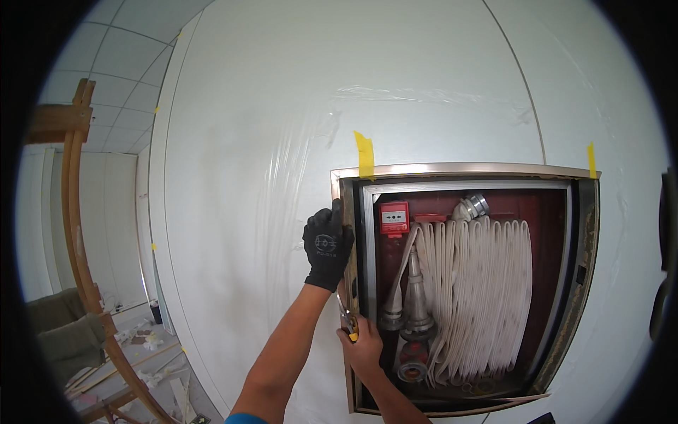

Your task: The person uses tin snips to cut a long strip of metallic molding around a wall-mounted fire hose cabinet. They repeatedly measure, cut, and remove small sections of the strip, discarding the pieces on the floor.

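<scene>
My left hand (328, 247), in a black work glove, is at the left side of a fire hose cabinet's metal frame (452, 169). Its fingers bend around that frame edge, one pointing upward along it. Below, my bare right hand (364, 346) is closed around a yellow-and-black tool (351, 330) with a bright metal end, apparently a utility knife. The metal end points up along the frame's left side. Inside the cabinet hangs a folded white fire hose (487, 297), with a metal nozzle (418, 304) to its left.
Yellow tape strips (364, 155) stick to the frame's top edge. A red alarm box (394, 218) and a metal coupling (472, 206) are inside the cabinet. At the left stands a wooden ladder (81, 233) with dark cloth (67, 332) on it. Debris (152, 343) litters the floor.
</scene>
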Demonstrator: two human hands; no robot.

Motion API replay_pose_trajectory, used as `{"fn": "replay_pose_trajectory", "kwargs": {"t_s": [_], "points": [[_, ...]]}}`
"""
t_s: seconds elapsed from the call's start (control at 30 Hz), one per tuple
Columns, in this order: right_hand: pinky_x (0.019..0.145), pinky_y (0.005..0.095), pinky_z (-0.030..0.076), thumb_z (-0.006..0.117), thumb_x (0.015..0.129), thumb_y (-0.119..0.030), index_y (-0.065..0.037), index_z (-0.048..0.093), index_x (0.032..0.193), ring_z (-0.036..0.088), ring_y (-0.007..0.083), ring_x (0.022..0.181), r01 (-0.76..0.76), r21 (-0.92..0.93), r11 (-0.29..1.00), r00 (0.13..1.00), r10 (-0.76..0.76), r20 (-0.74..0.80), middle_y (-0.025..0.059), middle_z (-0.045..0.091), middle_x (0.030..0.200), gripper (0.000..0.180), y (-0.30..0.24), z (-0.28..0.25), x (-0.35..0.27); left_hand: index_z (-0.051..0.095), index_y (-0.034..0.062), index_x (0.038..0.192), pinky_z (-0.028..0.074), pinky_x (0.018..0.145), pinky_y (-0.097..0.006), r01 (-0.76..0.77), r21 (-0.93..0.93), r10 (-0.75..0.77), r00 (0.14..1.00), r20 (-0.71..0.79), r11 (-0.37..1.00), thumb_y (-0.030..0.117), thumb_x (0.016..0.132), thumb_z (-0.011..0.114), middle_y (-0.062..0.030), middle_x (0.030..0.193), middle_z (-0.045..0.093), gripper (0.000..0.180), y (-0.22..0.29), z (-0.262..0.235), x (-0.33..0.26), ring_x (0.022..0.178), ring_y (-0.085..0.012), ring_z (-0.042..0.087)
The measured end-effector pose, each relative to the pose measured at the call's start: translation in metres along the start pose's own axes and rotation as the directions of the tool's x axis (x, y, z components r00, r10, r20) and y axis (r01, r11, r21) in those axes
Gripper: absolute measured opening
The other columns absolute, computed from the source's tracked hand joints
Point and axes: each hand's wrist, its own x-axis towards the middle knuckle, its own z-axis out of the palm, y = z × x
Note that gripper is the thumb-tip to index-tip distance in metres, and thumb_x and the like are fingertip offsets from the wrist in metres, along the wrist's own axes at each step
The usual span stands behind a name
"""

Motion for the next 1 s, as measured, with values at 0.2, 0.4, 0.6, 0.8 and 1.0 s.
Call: {"fn": "replay_pose_trajectory", "kwargs": {"t_s": [0.2, 0.4, 0.6, 0.8, 1.0], "points": [[0.073, 0.0413, 0.054, 0.079, 0.08, -0.018, -0.007, 0.06, 0.116, 0.065, 0.0348, 0.087, 0.016, -0.03, 0.999, 1.0, -0.017, -0.016, 0.0154, 0.063, 0.101, 0.043, 0.003, 0.004, -0.005, 0.041, 0.0047, 0.146, 0.031, 0.112, -0.05, -0.292, 0.097, 0.307, 0.88, -0.362, 0.951, 0.022, 0.082, 0.064, -0.0185, 0.145, 0.044, 0.07, -0.021, 0.024, -0.006, 0.136, -0.0365, 0.039], [0.072, 0.0431, 0.054, 0.077, 0.082, -0.019, -0.005, 0.06, 0.114, 0.066, 0.0374, 0.086, -0.036, 0.086, 0.996, 0.999, 0.037, -0.006, 0.0182, 0.065, 0.099, 0.039, 0.006, 0.002, 0.002, 0.04, 0.003, 0.148, 0.028, 0.116, -0.051, -0.339, 0.007, 0.316, 0.869, -0.38, 0.941, 0.016, 0.081, 0.067, -0.0202, 0.15, 0.042, 0.073, -0.02, 0.027, -0.001, 0.139, -0.0396, 0.038], [0.077, 0.0413, 0.055, 0.074, 0.084, -0.022, -0.002, 0.059, 0.118, 0.068, 0.0364, 0.089, -0.149, 0.174, 0.973, 0.988, 0.138, 0.076, 0.02, 0.067, 0.102, 0.042, 0.007, 0.0, 0.007, 0.041, 0.0027, 0.147, 0.027, 0.118, -0.049, -0.355, 0.002, 0.329, 0.865, -0.378, 0.935, 0.014, 0.084, 0.063, -0.0195, 0.149, 0.043, 0.068, -0.021, 0.027, 0.005, 0.14, -0.0363, 0.039], [0.079, 0.0388, 0.054, 0.074, 0.084, -0.026, -0.001, 0.061, 0.119, 0.069, 0.0332, 0.09, -0.237, 0.247, 0.94, 0.97, 0.215, 0.115, 0.0187, 0.068, 0.102, 0.045, 0.004, -0.004, 0.008, 0.042, 0.0024, 0.146, 0.027, 0.118, -0.049, -0.356, -0.021, 0.32, 0.862, -0.392, 0.934, 0.015, 0.085, 0.061, -0.0195, 0.149, 0.044, 0.065, -0.022, 0.028, 0.006, 0.14, -0.0363, 0.04], [0.077, 0.0391, 0.054, 0.075, 0.083, -0.026, -0.002, 0.062, 0.117, 0.069, 0.0329, 0.088, -0.195, 0.211, 0.958, 0.979, 0.179, 0.094, 0.0179, 0.068, 0.097, 0.044, 0.01, -0.003, 0.009, 0.043, 0.0017, 0.145, 0.028, 0.117, -0.05, -0.37, -0.028, 0.325, 0.848, -0.418, 0.929, 0.014, 0.086, 0.06, -0.0199, 0.148, 0.045, 0.062, -0.022, 0.031, 0.007, 0.139, -0.0372, 0.04]]}}
